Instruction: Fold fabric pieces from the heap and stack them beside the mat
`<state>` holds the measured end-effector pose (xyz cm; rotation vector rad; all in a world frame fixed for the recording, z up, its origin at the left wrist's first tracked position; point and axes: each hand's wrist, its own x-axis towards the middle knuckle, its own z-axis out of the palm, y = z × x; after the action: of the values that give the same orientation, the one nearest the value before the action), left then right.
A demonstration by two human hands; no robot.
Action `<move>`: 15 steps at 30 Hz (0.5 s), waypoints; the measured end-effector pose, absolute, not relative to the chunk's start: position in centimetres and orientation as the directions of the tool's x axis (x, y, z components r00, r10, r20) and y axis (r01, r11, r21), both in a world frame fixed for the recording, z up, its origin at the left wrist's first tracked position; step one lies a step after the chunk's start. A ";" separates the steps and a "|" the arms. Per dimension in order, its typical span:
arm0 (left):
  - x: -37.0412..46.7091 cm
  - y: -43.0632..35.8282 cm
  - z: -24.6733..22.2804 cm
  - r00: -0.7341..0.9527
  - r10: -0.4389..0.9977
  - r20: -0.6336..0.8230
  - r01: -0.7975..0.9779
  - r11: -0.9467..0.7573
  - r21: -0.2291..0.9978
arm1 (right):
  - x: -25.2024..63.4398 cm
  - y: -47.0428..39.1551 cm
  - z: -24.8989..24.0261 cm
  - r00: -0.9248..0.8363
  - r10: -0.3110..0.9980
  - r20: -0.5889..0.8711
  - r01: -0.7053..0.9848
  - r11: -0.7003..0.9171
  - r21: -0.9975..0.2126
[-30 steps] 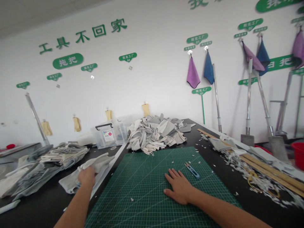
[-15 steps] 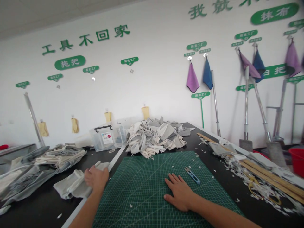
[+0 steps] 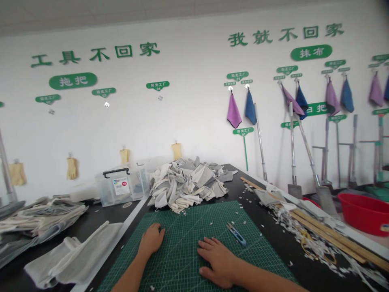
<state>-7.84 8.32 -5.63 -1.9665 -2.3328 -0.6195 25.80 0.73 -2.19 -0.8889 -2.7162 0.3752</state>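
On the green cutting mat point(image 3: 182, 251), my right hand point(image 3: 219, 261) lies flat with its fingers spread, holding nothing. To its upper right are blue thread snips point(image 3: 236, 234). My left hand point(image 3: 152, 239) rests near the mat's left side, fingers bent downward; the fingertips are mostly hidden, and no cloth shows in it. Left of the mat, grey-white fabric pieces point(image 3: 88, 253) lie on the black table point(image 3: 109, 215), apart from my left hand. A big heap of grey and cream fabric pieces point(image 3: 188, 182) sits just behind the mat.
A clear plastic box point(image 3: 121, 188) with a black handle stands back left. More stacked fabric point(image 3: 39, 221) lies far left. At right are wooden strips point(image 3: 328, 231), white scraps and yellow-handled scissors point(image 3: 313, 247). A red basin point(image 3: 364, 213) stands beyond the table.
My left hand has let go of the fabric at the left and moved right onto the mat. That fabric now lies more spread out. The view has turned slightly right; my right hand stays flat.
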 end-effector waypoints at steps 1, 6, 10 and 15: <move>-7.8 8.3 -5.6 -0.199 0.942 0.271 0.953 0.121 0.278 | 25.6 1.1 -2.2 -0.805 0.571 0.164 0.504 0.803 -0.319; -7.9 7.6 -5.4 -0.170 0.941 0.292 0.955 0.084 0.285 | 22.7 5.1 -2.1 -0.850 0.493 0.188 0.423 0.850 -0.315; -8.1 7.0 -5.6 -0.133 0.940 0.314 0.960 0.043 0.278 | 18.6 9.3 -2.3 -0.813 0.543 0.211 0.480 0.829 -0.286; -8.2 6.7 -5.5 -0.080 0.938 0.338 0.960 -0.019 0.281 | 12.6 13.3 -2.2 -0.672 0.686 0.280 0.613 0.727 -0.309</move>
<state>-8.24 6.67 -5.49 -2.0963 -2.1653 -0.6939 12.65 13.28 -2.16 -1.0033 -2.5540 0.2664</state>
